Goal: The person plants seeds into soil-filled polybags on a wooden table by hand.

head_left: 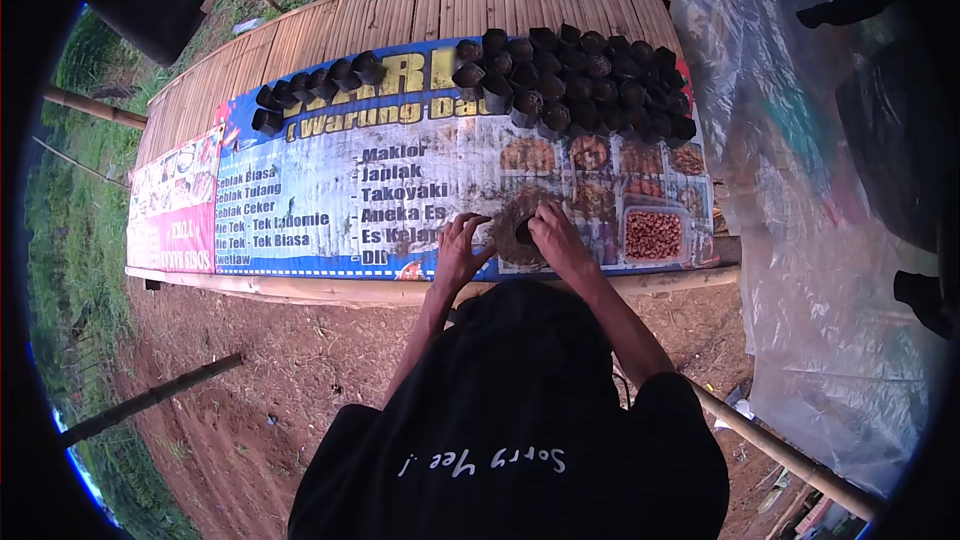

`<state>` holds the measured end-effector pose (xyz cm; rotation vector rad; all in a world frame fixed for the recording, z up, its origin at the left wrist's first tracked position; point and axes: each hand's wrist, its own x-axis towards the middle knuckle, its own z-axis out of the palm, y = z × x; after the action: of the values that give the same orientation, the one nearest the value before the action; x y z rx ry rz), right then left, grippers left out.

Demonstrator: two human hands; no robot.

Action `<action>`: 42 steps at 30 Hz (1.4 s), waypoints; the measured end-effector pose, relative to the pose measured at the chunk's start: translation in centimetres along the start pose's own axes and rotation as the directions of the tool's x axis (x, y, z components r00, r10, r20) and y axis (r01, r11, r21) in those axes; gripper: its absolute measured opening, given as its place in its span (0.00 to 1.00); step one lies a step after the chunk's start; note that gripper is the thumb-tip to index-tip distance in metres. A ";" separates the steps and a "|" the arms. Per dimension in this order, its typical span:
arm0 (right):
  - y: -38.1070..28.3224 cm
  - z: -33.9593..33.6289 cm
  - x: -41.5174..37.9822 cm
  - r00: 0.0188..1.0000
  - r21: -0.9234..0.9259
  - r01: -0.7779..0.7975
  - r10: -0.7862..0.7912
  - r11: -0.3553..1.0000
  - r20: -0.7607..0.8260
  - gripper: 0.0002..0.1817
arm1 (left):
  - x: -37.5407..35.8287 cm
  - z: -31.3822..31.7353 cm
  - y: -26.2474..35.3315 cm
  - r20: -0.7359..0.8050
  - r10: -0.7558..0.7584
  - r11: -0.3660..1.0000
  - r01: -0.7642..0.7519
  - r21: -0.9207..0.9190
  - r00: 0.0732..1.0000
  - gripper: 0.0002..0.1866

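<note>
Fingers of the left hand (462,248): spread and curved, beside a loose brown soil heap (507,223); whether they touch it, cannot tell. Fingers of the right hand (558,243): pinched on a small black plastic grow bag (523,231), at the heap, on the printed banner (330,185). Risks, judged: thin wall folding under a one-sided grip, spilling any soil inside; right wrist nudging the clear plastic box of reddish-brown seeds (654,234). Bag's appearance: dark, largely hidden by the hand; fill and tilt, cannot tell.
</note>
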<state>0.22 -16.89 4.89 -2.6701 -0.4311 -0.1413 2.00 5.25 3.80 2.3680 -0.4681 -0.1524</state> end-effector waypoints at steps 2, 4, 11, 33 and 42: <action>0.5 -0.1 -0.2 0.999 0.156 -0.028 0.031 0.987 -0.021 0.02 | 0.1 -0.1 -0.1 -0.003 0.004 1.000 -0.004 0.001 1.000 0.30; 0.2 -1.2 0.0 0.992 0.302 -0.108 0.124 0.947 -0.037 0.03 | 0.2 -0.2 -0.1 -0.006 0.005 1.000 -0.005 -0.001 1.000 0.30; 1.5 0.3 -0.5 0.856 0.601 -0.384 0.514 0.700 -0.052 0.15 | 0.2 -0.5 0.3 0.003 -0.029 0.999 0.029 -0.023 1.000 0.30; 1.2 3.8 -0.4 0.783 0.433 -0.581 0.618 0.689 0.068 0.21 | -0.1 0.5 -0.2 -0.029 -0.040 0.998 0.038 -0.042 0.999 0.28; 0.6 3.2 0.4 0.730 0.427 -0.655 0.667 0.623 0.147 0.22 | 0.4 0.6 0.7 0.003 -0.003 0.997 0.003 -0.082 1.000 0.28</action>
<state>0.85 -15.95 1.85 -2.1729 0.5079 0.1411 2.00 4.27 3.78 2.2883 -0.4513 -0.1731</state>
